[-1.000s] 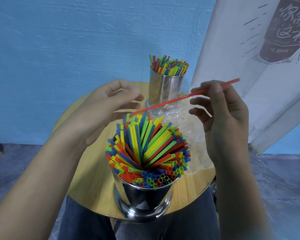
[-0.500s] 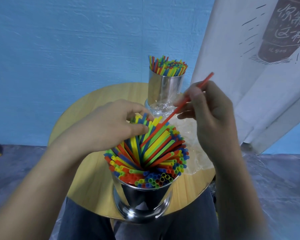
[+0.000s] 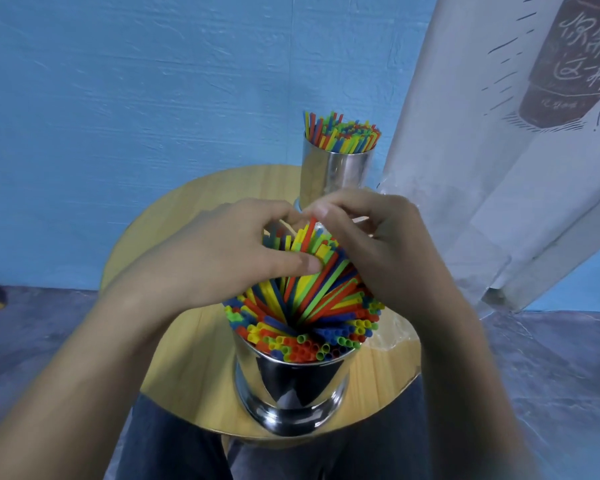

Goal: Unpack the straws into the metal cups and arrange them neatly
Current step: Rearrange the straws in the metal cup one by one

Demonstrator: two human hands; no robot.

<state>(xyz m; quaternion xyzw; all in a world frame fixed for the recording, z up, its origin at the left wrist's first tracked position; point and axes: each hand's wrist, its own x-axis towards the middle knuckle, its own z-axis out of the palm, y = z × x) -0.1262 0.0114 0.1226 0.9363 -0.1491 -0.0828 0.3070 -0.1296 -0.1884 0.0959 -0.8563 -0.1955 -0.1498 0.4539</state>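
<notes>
Near metal cup sits at the front edge of the round table, stuffed with straws. Left hand curls round the fanned tops, and right hand pinches a red straw by its tip.

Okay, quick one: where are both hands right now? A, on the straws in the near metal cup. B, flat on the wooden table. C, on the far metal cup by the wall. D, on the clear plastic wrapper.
A: the left hand and the right hand both curl round the tops of the multicoloured plastic straws fanning out of the near shiny metal cup.
</notes>
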